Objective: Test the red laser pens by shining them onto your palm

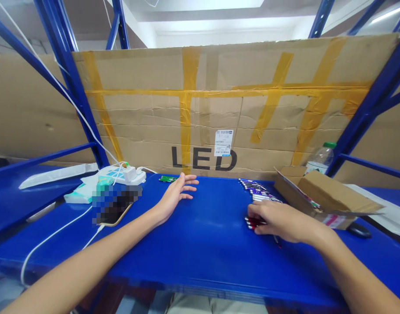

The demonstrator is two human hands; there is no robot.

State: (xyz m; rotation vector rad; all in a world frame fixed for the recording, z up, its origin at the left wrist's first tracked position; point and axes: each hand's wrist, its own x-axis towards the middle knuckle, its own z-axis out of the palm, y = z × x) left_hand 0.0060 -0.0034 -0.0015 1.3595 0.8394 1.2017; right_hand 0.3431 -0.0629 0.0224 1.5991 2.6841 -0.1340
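My left hand (176, 197) is held over the blue tabletop (203, 257) with its fingers apart and nothing in it. Just beyond it lie a few green pens (167, 179), partly hidden by the hand. On the right, my right hand (280, 219) has its fingers curled down around some red pens (251, 223), whose tips stick out to the left. A dark pen end (277, 241) shows below the palm. Behind that hand, a row of purple and silver pens (254, 188) lies side by side, the nearest ones partly covered by it.
An opened cardboard box (337, 192) stands at the right, a black computer mouse (359, 230) beside it and a bottle (320, 158) behind. At the left are a phone (117, 209) on a cable, a tissue pack (80, 192) and a power strip (134, 175). Tall cardboard (147, 126) closes the back.
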